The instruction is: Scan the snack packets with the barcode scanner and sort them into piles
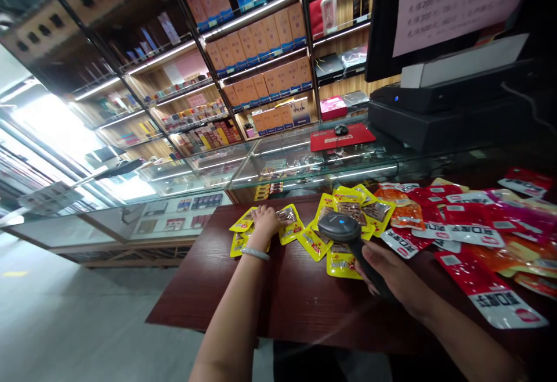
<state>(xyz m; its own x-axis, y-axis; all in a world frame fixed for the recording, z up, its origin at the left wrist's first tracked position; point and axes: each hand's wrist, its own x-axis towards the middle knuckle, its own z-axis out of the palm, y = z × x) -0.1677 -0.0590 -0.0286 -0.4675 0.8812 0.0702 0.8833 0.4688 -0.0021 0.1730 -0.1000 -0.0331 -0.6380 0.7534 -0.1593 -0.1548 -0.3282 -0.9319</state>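
Note:
My right hand [389, 271] is wrapped around the handle of a dark barcode scanner [339, 226], whose head hangs over a heap of yellow snack packets [315, 244]. A small blue light glows on top of the scanner. To the left, my left hand [266, 221] rests on a few more yellow packets [239, 245] with its fingers apart. Another yellow packet [290, 223] lies right beside that hand, touching or nearly touching it. A pale bangle [255, 253] circles my left wrist.
Red, white and orange packets [472, 225] are spread over the right of the dark wooden table [287, 306]. Behind stand a glass display counter [278, 164], a mouse [341, 130] on a red mat [361, 134], and a monitor [383, 28]. Stocked shelves [261, 51] line the wall.

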